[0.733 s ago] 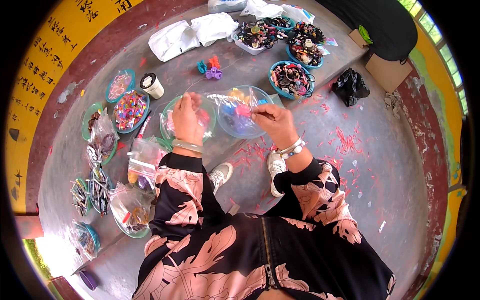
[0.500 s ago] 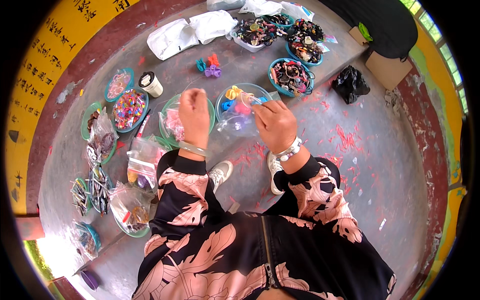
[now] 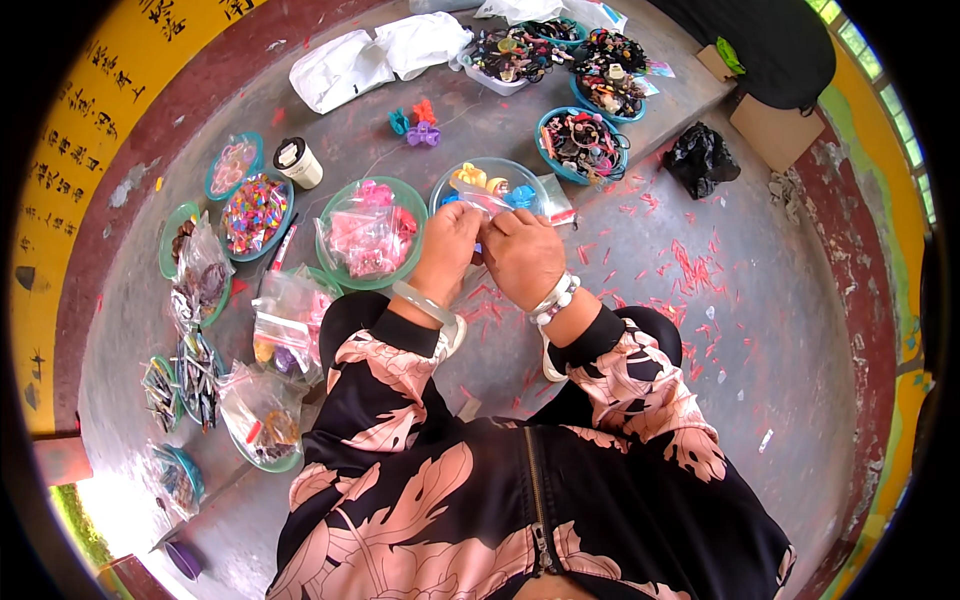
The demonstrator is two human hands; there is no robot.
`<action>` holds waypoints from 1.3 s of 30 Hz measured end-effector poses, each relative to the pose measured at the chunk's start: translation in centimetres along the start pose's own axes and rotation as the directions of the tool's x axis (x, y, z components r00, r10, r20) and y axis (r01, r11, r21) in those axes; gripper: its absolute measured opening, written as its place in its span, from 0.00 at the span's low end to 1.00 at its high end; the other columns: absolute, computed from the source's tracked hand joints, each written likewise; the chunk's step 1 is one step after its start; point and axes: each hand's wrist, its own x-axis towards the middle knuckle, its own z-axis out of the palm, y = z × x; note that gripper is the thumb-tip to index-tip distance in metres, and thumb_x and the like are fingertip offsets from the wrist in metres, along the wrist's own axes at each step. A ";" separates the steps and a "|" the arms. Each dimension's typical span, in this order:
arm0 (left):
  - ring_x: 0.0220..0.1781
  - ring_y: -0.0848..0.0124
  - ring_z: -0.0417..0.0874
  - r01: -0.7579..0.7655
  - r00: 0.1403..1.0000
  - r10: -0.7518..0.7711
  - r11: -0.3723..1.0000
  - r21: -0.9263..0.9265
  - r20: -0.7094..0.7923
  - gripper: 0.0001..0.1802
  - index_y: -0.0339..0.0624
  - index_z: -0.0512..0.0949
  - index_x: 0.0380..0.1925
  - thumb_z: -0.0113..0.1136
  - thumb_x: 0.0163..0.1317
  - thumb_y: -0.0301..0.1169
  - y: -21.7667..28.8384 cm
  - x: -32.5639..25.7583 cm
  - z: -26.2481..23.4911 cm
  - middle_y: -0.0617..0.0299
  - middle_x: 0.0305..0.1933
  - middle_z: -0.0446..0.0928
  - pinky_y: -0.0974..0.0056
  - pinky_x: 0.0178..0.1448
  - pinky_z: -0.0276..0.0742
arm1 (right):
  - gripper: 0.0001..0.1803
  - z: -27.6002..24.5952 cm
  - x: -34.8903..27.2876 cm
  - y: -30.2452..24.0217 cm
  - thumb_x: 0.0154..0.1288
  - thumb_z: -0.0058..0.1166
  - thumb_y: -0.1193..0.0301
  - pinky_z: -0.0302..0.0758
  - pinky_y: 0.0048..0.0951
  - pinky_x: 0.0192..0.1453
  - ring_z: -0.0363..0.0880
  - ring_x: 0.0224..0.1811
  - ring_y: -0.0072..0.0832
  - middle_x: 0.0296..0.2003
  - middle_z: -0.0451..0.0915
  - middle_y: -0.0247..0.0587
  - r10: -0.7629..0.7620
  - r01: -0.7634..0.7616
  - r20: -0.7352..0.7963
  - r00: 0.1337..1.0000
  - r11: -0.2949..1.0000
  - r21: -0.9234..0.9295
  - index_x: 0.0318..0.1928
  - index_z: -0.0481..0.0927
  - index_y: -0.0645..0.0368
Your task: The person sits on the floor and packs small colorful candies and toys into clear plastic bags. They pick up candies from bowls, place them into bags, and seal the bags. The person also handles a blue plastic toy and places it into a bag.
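Note:
My left hand [image 3: 450, 248] and my right hand [image 3: 522, 258] meet over the near edge of a clear plastic bowl [image 3: 483, 163]. Both are closed, fingers pinching the edge of a small clear plastic bag [image 3: 482, 198]. The bag's lower part and its contents are mostly hidden by my fingers. Inside the bowl lie yellow hair claw clips [image 3: 480, 180] and a blue clip [image 3: 521, 197]. Just left of my left hand stands a green bowl [image 3: 418, 217] holding bagged pink items [image 3: 368, 240]. A flat clear bag [image 3: 558, 200] lies at the bowl's right side.
Beyond sit orange, teal and purple claw clips [image 3: 422, 133] and a white cup with a black lid [image 3: 298, 163]. Bowls of hair ties [image 3: 582, 146] stand at the far right, near a black plastic bag [image 3: 702, 165]. Red scraps [image 3: 690, 280] litter the floor. More filled bowls line the left.
My left hand has come right and down from above the green bowl to join my right hand at the bag. The right hand has shifted slightly left and down.

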 end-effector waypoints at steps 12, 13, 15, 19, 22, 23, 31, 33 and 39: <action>0.23 0.74 0.77 -0.274 0.956 0.281 0.770 0.576 0.078 0.08 0.34 0.73 0.37 0.51 0.58 0.26 -0.5 -0.1 0.3 0.61 0.23 0.75 0.69 0.23 0.72 | 0.18 -0.7 0.5 1.2 0.50 0.54 0.74 0.71 0.39 0.39 0.75 0.36 0.42 0.32 0.75 0.44 0.242 -0.244 0.048 0.969 0.968 0.060 0.44 0.70 0.60; 0.23 0.73 0.77 -0.306 0.940 0.330 0.706 0.638 0.086 0.08 0.34 0.73 0.37 0.52 0.58 0.25 -0.7 0.0 0.4 0.60 0.23 0.75 0.68 0.23 0.72 | 0.16 -0.6 0.4 1.2 0.51 0.53 0.75 0.72 0.40 0.38 0.75 0.35 0.42 0.31 0.76 0.45 0.266 -0.270 0.062 0.962 0.960 0.068 0.43 0.70 0.60; 0.25 0.70 0.78 -0.391 0.864 0.498 0.580 0.715 0.068 0.09 0.34 0.72 0.38 0.53 0.57 0.25 -1.0 0.0 0.5 0.57 0.26 0.76 0.68 0.24 0.73 | 0.13 -0.4 0.2 1.2 0.53 0.51 0.75 0.73 0.40 0.35 0.77 0.33 0.41 0.29 0.77 0.45 0.314 -0.321 0.090 0.945 0.943 0.085 0.41 0.71 0.60; 0.37 0.50 0.77 -0.467 0.776 0.627 0.496 0.732 0.071 0.10 0.33 0.73 0.37 0.51 0.54 0.21 -0.4 -0.4 0.9 0.45 0.34 0.76 0.55 0.40 0.72 | 0.09 0.1 0.0 1.5 0.55 0.51 0.75 0.73 0.40 0.29 0.77 0.26 0.43 0.23 0.77 0.47 0.343 -0.344 0.036 0.939 0.937 0.058 0.39 0.73 0.57; 0.31 0.67 0.79 -0.500 0.769 0.628 0.474 0.724 0.119 0.08 0.33 0.74 0.37 0.51 0.56 0.20 -1.0 0.3 0.1 0.53 0.33 0.74 0.68 0.27 0.77 | 0.08 0.2 -0.1 1.7 0.56 0.51 0.72 0.73 0.40 0.29 0.78 0.26 0.43 0.24 0.78 0.47 0.406 -0.409 0.095 0.909 0.913 0.009 0.37 0.74 0.56; 0.33 0.61 0.78 -0.499 0.777 0.619 0.494 0.712 0.115 0.08 0.33 0.74 0.36 0.51 0.55 0.20 -1.0 0.3 0.1 0.51 0.33 0.75 0.63 0.31 0.75 | 0.08 0.0 0.0 1.6 0.56 0.51 0.72 0.73 0.40 0.29 0.78 0.26 0.43 0.24 0.78 0.47 0.428 -0.430 0.111 0.897 0.903 -0.003 0.37 0.74 0.56; 0.36 0.48 0.76 -0.462 0.851 0.501 0.575 0.675 0.155 0.08 0.36 0.76 0.33 0.51 0.52 0.22 -1.3 0.1 -0.1 0.45 0.31 0.75 0.53 0.39 0.72 | 0.06 -0.9 0.5 1.6 0.57 0.52 0.68 0.72 0.40 0.27 0.78 0.26 0.42 0.24 0.78 0.42 0.359 -0.360 0.008 0.933 0.933 0.011 0.35 0.77 0.52; 0.29 0.61 0.78 -0.428 0.871 0.456 0.524 0.736 0.183 0.08 0.33 0.76 0.33 0.50 0.54 0.21 -1.4 0.3 -0.6 0.51 0.30 0.75 0.62 0.33 0.75 | 0.05 -0.7 0.2 2.1 0.57 0.52 0.67 0.72 0.40 0.26 0.77 0.26 0.41 0.24 0.78 0.41 0.312 -0.311 -0.020 0.950 0.950 0.037 0.33 0.77 0.52; 0.32 0.55 0.79 -0.338 0.923 0.366 0.629 0.701 0.117 0.08 0.35 0.76 0.33 0.51 0.55 0.25 -0.6 0.3 -1.3 0.47 0.31 0.77 0.59 0.35 0.74 | 0.06 -0.6 -0.1 2.4 0.58 0.51 0.66 0.72 0.41 0.27 0.77 0.25 0.44 0.24 0.78 0.42 0.341 -0.349 0.152 0.928 0.937 0.022 0.31 0.78 0.53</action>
